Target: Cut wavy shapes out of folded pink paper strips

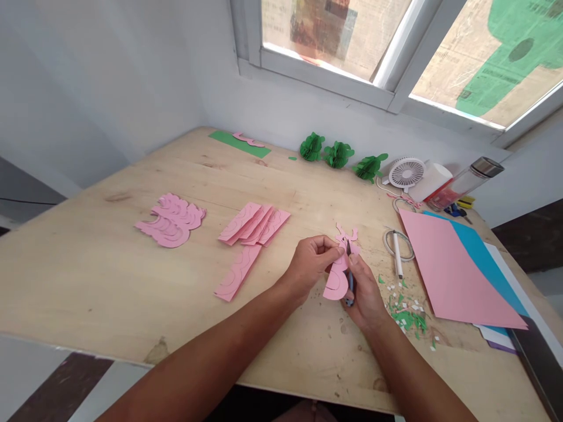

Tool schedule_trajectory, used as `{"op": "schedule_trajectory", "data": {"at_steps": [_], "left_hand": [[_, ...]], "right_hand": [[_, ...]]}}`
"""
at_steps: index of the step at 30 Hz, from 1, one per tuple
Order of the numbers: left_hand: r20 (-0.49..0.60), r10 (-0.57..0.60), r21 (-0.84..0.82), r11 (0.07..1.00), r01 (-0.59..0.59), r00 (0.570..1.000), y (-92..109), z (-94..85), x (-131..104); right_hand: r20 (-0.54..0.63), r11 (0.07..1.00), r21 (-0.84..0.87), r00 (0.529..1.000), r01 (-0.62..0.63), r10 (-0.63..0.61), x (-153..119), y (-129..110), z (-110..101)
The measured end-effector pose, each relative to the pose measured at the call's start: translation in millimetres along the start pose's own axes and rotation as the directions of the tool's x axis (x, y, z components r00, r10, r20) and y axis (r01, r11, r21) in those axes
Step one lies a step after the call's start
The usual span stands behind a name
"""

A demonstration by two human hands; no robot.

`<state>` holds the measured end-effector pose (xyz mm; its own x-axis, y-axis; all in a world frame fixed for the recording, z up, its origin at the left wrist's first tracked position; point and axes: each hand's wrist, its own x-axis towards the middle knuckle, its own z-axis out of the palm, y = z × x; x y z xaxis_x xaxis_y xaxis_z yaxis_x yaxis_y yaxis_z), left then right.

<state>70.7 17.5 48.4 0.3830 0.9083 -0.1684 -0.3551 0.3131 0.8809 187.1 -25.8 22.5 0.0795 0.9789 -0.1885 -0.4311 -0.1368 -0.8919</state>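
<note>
Between my hands is a pink paper piece (336,283) with wavy, rounded edges and a drawn curve on it. My left hand (313,261) pinches its upper part between thumb and fingers. In my right hand (366,287) is a pair of scissors (350,281), with its dark blades up against the paper and its handles partly hidden by the fingers. A thin curly pink offcut (347,232) sticks out just beyond the blades. To the left lie several folded pink strips (254,224) with drawn curves, and farther left a pile of cut wavy pink pieces (171,220).
Green paper scraps (409,319) litter the table right of my right hand, near a white pen (397,255). Pink paper sheets (457,269) cover coloured ones at the right. Along the wall stand green paper shapes (338,154), a small fan (406,173) and a bottle (466,183).
</note>
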Motion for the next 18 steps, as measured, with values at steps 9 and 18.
{"op": "schedule_trajectory", "data": {"at_steps": [9,18], "left_hand": [[-0.006,0.009,-0.008,1.000,-0.009,1.000,-0.7,1.2,-1.6],[-0.025,0.024,-0.030,0.999,-0.024,0.999,-2.5,4.7,-2.9]], "right_hand": [[-0.030,1.000,0.004,1.000,0.000,0.000,0.2,0.6,0.7],[-0.058,1.000,-0.003,0.998,-0.002,0.001,-0.7,0.6,1.9]]}}
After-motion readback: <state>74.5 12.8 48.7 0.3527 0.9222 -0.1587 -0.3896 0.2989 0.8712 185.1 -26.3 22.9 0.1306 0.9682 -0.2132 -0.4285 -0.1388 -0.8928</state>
